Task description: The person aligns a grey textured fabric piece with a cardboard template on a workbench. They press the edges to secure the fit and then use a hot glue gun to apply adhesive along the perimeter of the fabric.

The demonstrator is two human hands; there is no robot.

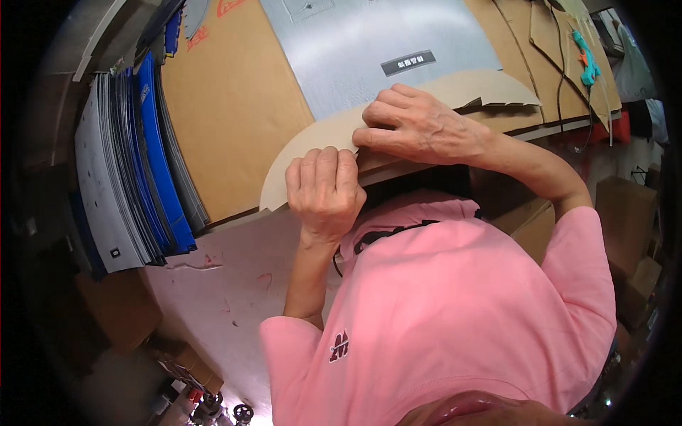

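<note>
A curved beige cardboard strip [295, 156] lies along the table's near edge, its right part cut into tabs along the near side. My left hand [323, 186] is closed over the strip's near edge, fingers bent downward. Just to its right, my right hand [419, 126] is closed on the same edge, thumb and bent fingers pinching it. The fingertips of both hands are partly hidden. Beyond the strip lies a smooth silver-grey sheet [334, 57] with a black label [407, 63] on it.
Brown cardboard [220, 99] covers the table's left part. A stack of blue and grey panels [117, 170] stands at the left edge. A turquoise glue gun [587, 64] with a cord lies at the far right. Cardboard boxes [625, 216] stand on the right.
</note>
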